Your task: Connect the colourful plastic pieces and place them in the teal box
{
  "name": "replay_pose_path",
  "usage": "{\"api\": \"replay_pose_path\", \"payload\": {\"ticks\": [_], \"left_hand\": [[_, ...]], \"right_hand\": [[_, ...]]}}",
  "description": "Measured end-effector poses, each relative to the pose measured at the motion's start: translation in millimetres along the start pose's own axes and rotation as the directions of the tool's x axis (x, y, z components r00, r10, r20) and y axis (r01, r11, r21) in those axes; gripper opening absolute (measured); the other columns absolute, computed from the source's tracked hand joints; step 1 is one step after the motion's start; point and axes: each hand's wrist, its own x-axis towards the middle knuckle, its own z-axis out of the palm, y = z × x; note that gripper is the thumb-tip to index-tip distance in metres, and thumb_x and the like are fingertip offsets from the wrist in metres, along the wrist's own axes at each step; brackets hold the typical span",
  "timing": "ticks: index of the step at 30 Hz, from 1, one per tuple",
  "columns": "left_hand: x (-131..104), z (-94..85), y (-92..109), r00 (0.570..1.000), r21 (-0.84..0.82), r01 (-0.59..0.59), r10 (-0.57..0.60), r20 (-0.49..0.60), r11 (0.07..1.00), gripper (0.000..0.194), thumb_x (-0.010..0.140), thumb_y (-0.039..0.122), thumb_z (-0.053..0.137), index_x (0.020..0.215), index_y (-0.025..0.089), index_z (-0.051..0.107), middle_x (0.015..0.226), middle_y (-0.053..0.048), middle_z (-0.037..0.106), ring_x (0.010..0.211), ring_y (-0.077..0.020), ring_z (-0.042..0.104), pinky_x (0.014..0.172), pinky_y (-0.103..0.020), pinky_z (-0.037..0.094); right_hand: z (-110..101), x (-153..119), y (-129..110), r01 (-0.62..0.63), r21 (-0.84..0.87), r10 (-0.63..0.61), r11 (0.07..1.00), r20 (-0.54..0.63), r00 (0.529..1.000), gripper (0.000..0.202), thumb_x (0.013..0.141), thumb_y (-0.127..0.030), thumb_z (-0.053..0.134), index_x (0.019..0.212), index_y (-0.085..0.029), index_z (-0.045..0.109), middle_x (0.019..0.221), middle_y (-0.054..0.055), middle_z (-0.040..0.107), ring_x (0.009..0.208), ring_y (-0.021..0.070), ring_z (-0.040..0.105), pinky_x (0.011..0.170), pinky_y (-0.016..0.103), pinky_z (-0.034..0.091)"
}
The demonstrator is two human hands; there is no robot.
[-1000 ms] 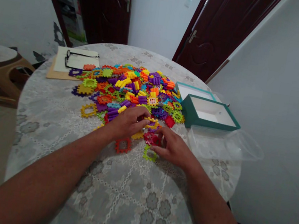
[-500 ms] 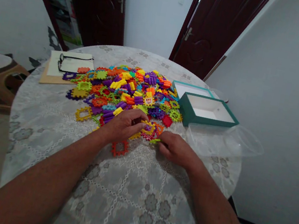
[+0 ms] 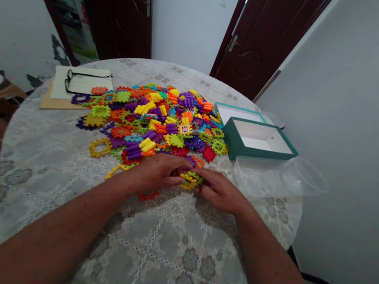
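My left hand pinches a yellow notched plastic building piece at the near edge of the pile. My right hand grips a lime-green building piece from the other side. Both pieces touch or overlap between my fingertips; whether they are locked together I cannot tell. An orange-red square frame piece lies on the cloth, partly hidden below my left wrist. Beyond my hands spreads the heap of building pieces, in purple, yellow, orange, green and blue.
A dark green open box with a white inside stands at the right, with its lid behind it. A clear plastic cover lies in front. Black glasses rest on papers at the left. A patterned cloth covers the round table.
My left hand has come down nearer to me with the yellow piece. The green piece in my right hand now meets it. The view has shifted slightly.
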Motion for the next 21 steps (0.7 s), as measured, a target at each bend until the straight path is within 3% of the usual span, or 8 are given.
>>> {"api": "replay_pose_path", "payload": {"ticks": [3,6,9,12,14,16,21], "left_hand": [[-1,-2.6,-1,1.0,0.064,0.005,-0.003,-0.023,0.998,0.013,0.095,0.027,0.07,0.107,0.022,0.07,0.092,-0.002,0.07,0.082,-0.0164,0.062,0.071,-0.027,0.043],[-1,-4.0,3,1.0,0.096,0.01,-0.012,0.014,0.995,0.009,0.095,0.028,0.068,0.102,0.022,0.069,0.092,-0.002,0.068,0.08,-0.0159,0.06,0.069,-0.027,0.04],[-2,-5.9,7,0.998,0.099,0.032,-0.037,0.051,0.995,0.009,0.096,0.027,0.066,0.101,0.021,0.067,0.087,0.0,0.067,0.075,-0.0149,0.058,0.067,-0.027,0.037],[-2,-8.2,9,0.995,0.088,0.056,-0.063,0.076,0.994,0.008,0.096,0.029,0.066,0.099,0.021,0.067,0.084,0.001,0.067,0.073,-0.0146,0.058,0.066,-0.027,0.037],[-2,-8.5,8,0.994,0.091,0.062,-0.07,0.084,0.994,0.01,0.096,0.029,0.067,0.102,0.022,0.067,0.085,0.001,0.068,0.073,-0.0148,0.058,0.066,-0.027,0.037],[-2,-7.6,8,0.994,0.103,0.062,-0.071,0.087,0.993,0.012,0.095,0.027,0.068,0.106,0.022,0.068,0.085,0.001,0.069,0.073,-0.0149,0.058,0.067,-0.027,0.037],[-3,-4.6,8,0.994,0.091,0.045,-0.054,0.09,0.995,0.015,0.093,0.023,0.069,0.108,0.023,0.069,0.087,0.001,0.071,0.074,-0.0157,0.06,0.07,-0.027,0.039]], "right_hand": [[6,2,10,-0.093,0.336,0.1,0.937,-0.003,0.995,0.044,0.087,-0.011,0.053,0.128,-0.023,0.063,0.101,0.002,0.072,0.08,0.0152,0.069,0.075,0.03,0.057],[12,4,17,-0.124,0.434,0.148,0.892,-0.022,0.989,0.03,0.088,-0.012,0.055,0.115,-0.021,0.066,0.095,0.001,0.071,0.077,0.0141,0.069,0.073,0.029,0.057],[15,8,18,-0.136,0.256,0.173,0.957,-0.129,0.976,0.022,0.093,-0.013,0.053,0.108,-0.022,0.068,0.086,0.001,0.07,0.077,0.0159,0.068,0.076,0.031,0.058],[17,14,18,-0.095,-0.141,0.05,0.985,-0.292,0.955,0.025,0.097,-0.018,0.057,0.118,-0.023,0.069,0.113,0.009,0.071,0.106,0.0224,0.068,0.096,0.041,0.058],[18,18,20,-0.09,-0.363,-0.016,0.928,-0.278,0.96,0.03,0.099,-0.021,0.06,0.128,-0.024,0.068,0.136,0.013,0.062,0.125,0.0266,0.062,0.107,0.046,0.054],[19,21,21,-0.107,-0.484,-0.006,0.868,-0.225,0.974,0.032,0.102,-0.023,0.059,0.133,-0.023,0.066,0.146,0.014,0.056,0.13,0.0275,0.06,0.11,0.046,0.052],[20,22,26,-0.139,-0.571,0.047,0.809,-0.173,0.984,0.017,0.102,-0.023,0.06,0.118,-0.021,0.065,0.132,0.013,0.062,0.117,0.0247,0.063,0.1,0.039,0.055]]}}
